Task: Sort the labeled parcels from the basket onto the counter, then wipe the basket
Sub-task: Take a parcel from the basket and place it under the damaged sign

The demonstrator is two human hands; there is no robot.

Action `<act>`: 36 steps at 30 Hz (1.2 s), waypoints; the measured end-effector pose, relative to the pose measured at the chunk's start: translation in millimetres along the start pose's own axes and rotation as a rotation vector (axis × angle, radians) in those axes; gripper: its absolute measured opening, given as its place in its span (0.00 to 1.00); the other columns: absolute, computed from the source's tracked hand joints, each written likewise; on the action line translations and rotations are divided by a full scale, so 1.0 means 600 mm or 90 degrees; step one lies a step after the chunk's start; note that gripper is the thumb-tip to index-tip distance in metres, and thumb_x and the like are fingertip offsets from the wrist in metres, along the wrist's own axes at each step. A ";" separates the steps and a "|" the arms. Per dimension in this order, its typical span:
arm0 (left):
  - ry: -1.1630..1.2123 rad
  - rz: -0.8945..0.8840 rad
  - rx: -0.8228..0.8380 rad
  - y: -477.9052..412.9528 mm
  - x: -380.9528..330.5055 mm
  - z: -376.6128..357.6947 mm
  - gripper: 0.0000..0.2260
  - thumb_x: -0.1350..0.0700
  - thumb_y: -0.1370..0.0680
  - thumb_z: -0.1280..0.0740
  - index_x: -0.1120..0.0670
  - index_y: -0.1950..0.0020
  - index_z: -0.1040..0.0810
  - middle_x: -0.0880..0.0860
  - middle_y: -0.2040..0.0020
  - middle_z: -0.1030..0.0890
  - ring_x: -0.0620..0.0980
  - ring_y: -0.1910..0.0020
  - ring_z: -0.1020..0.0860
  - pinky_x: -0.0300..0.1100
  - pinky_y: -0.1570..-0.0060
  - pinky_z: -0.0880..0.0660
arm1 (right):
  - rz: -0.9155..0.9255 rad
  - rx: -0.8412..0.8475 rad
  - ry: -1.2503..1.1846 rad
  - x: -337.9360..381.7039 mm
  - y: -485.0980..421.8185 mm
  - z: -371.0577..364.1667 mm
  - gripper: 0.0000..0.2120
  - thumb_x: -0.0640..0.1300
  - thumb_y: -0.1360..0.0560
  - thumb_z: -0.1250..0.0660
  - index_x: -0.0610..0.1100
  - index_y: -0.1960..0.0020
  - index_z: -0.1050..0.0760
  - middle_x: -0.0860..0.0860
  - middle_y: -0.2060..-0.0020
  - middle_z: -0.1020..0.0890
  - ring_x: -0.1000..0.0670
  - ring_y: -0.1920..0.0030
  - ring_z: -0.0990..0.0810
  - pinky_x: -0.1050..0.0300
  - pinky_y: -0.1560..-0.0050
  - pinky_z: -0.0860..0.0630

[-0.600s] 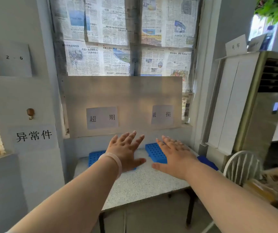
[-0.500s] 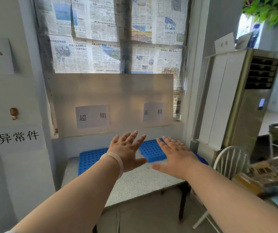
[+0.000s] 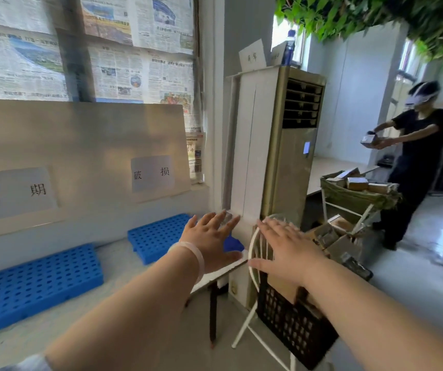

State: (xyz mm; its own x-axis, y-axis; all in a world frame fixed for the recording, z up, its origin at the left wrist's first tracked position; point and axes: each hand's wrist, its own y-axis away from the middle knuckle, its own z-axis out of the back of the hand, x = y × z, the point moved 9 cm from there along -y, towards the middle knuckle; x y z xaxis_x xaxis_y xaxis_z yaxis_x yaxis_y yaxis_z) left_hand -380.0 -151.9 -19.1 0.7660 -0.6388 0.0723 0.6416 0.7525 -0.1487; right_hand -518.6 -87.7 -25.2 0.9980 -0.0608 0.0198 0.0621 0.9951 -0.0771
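Both my hands are stretched out in front of me, fingers spread and holding nothing. My left hand (image 3: 212,241) hovers over the right end of the speckled counter (image 3: 124,266). My right hand (image 3: 284,250) hovers over a black lattice basket (image 3: 292,325) that sits on a white folding chair (image 3: 255,266) right of the counter. Brown cardboard parcels (image 3: 332,239) fill the basket beyond my right hand. Two blue perforated mats (image 3: 35,285) (image 3: 159,234) lie on the counter under paper labels on a white board.
A tall standing air conditioner (image 3: 287,162) rises behind the chair. Further right a white rack holds a green basket of parcels (image 3: 357,194). Another person (image 3: 415,156) in black stands at the far right holding a small box. Open floor lies to the right.
My view has swung right: the counter and labels slid left, and the chair, black basket and the other person came into view. Both hands stay spread and have moved right with it.
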 end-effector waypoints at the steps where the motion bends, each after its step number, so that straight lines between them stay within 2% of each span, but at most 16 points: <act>1: 0.005 -0.013 0.004 -0.026 -0.027 -0.007 0.37 0.30 0.22 0.46 0.38 0.20 0.62 0.46 0.18 0.60 0.51 0.20 0.59 0.56 0.23 0.60 | -0.009 0.004 0.007 -0.034 -0.001 -0.003 0.46 0.74 0.27 0.47 0.54 0.21 0.66 0.52 0.21 0.61 0.49 0.21 0.62 0.48 0.24 0.62; 6: 0.019 -0.071 0.009 -0.139 -0.156 -0.014 0.37 0.31 0.22 0.46 0.39 0.20 0.63 0.47 0.18 0.60 0.52 0.20 0.59 0.56 0.23 0.59 | -0.066 0.035 0.005 -0.192 -0.005 -0.019 0.47 0.75 0.27 0.48 0.53 0.21 0.66 0.52 0.21 0.61 0.50 0.21 0.62 0.49 0.25 0.63; 9: 0.025 -0.114 0.010 -0.188 -0.223 -0.031 0.37 0.31 0.22 0.45 0.39 0.20 0.61 0.47 0.18 0.59 0.53 0.19 0.58 0.58 0.22 0.58 | -0.108 0.034 0.003 -0.268 -0.004 -0.030 0.52 0.79 0.33 0.51 0.53 0.20 0.64 0.52 0.20 0.59 0.50 0.21 0.60 0.48 0.25 0.62; 12: 0.028 -0.137 0.034 -0.231 -0.265 -0.072 0.37 0.31 0.22 0.45 0.39 0.20 0.60 0.47 0.18 0.58 0.53 0.19 0.58 0.57 0.24 0.60 | -0.136 0.058 -0.014 -0.320 0.000 -0.064 0.47 0.75 0.28 0.48 0.53 0.21 0.66 0.51 0.20 0.60 0.49 0.21 0.61 0.49 0.24 0.62; 18: 0.077 -0.170 0.083 -0.330 -0.309 -0.153 0.36 0.31 0.22 0.44 0.39 0.20 0.59 0.46 0.18 0.57 0.53 0.19 0.57 0.57 0.24 0.59 | -0.199 0.081 -0.055 -0.419 -0.041 -0.126 0.45 0.73 0.26 0.46 0.53 0.20 0.62 0.52 0.20 0.57 0.50 0.21 0.58 0.48 0.23 0.59; 24: 0.097 -0.209 0.120 -0.432 -0.332 -0.226 0.35 0.32 0.21 0.45 0.39 0.20 0.59 0.47 0.18 0.55 0.52 0.19 0.55 0.55 0.23 0.56 | -0.306 0.067 -0.128 -0.492 -0.117 -0.168 0.43 0.71 0.26 0.43 0.55 0.20 0.58 0.54 0.20 0.52 0.47 0.21 0.52 0.44 0.25 0.46; 28: 0.107 -0.223 0.163 -0.521 -0.326 -0.267 0.35 0.33 0.21 0.44 0.39 0.20 0.59 0.47 0.18 0.56 0.53 0.19 0.56 0.56 0.23 0.58 | -0.353 0.054 -0.157 -0.543 -0.172 -0.196 0.43 0.70 0.26 0.42 0.55 0.20 0.58 0.54 0.20 0.51 0.48 0.21 0.51 0.45 0.25 0.45; 36: 0.174 -0.216 0.227 -0.670 -0.359 -0.351 0.35 0.35 0.20 0.43 0.39 0.20 0.58 0.46 0.18 0.56 0.52 0.19 0.56 0.55 0.23 0.57 | -0.399 0.100 -0.187 -0.637 -0.251 -0.272 0.43 0.70 0.25 0.42 0.55 0.20 0.58 0.54 0.20 0.51 0.50 0.21 0.50 0.47 0.24 0.46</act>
State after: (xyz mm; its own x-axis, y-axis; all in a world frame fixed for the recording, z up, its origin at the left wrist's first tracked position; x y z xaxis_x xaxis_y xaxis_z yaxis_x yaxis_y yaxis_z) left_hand -811.6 -350.8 -182.8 0.5068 -0.8368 -0.2070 0.8602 0.4753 0.1846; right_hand -906.7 -227.4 -183.8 0.7278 -0.6245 0.2832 0.5987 0.7801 0.1818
